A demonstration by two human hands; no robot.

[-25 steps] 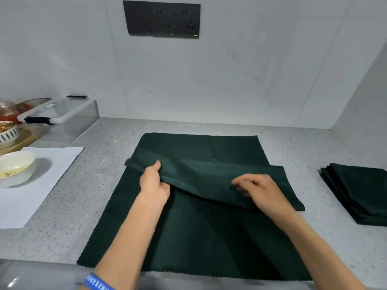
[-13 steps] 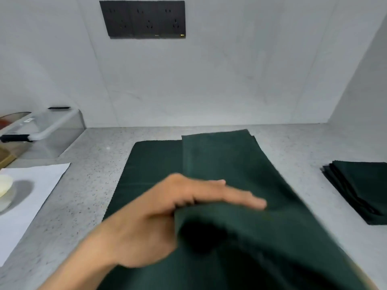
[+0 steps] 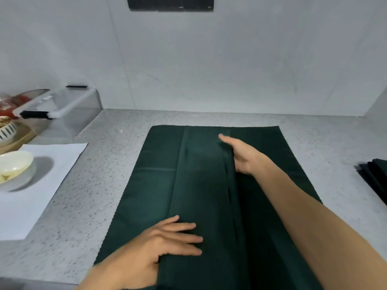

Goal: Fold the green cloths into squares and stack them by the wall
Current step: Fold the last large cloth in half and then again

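A large dark green cloth [image 3: 155, 185] lies spread on the speckled grey counter [image 3: 100, 206], with a narrower folded layer [image 3: 201, 185] running down its middle. At the near end of that layer my left hand [image 3: 167, 243] has its fingers on top and its thumb tucked under the edge. Near the far end, my right hand [image 3: 243, 155] lies flat along the layer's right fold line with the fingers stretched toward the wall. A stack of folded green cloths [image 3: 374, 181] sits at the right edge of view, by the side wall.
On the left, a white sheet of paper [image 3: 41, 185] carries a cream bowl [image 3: 12, 166]. Behind it are a clear lidded plastic box [image 3: 62, 109], a patterned bowl [image 3: 6, 128] on a wooden board and red-topped items. A black socket strip [image 3: 170, 4] is on the back wall.
The cloth layer that both hands had lifted now lies folded lengthwise over the spread cloth. Both hands have come down onto it, the right far and the left near.
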